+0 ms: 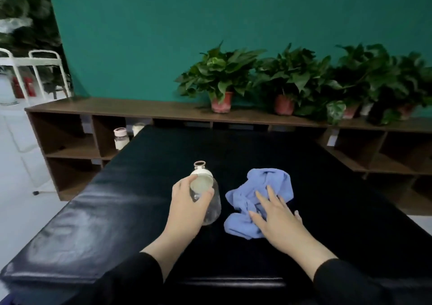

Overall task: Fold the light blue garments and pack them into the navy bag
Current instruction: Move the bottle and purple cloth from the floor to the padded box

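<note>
Left hand: the left hand (189, 197) is wrapped round the neck of a clear bottle (208, 199), thumb and fingers clamped just under its cream cap (201, 176), likely to keep it steady or shift it out of the working area.
Right hand: the right hand (273, 213) lies flat on the light blue garment (257, 199), fingers straight and spread apart, pressing it down rather than gripping; that looks like pinning the cloth before smoothing it.
Garment: crumpled in a loose heap near the middle of the black padded table (93, 223), just beside the bottle on its right, not yet folded.
Navy bag: not in sight from here.
Table's far edge: a wooden shelf unit (140, 110) with potted plants (222, 78) runs beyond it.
Task stage: early by the look of it, folding yet to begin.
</note>
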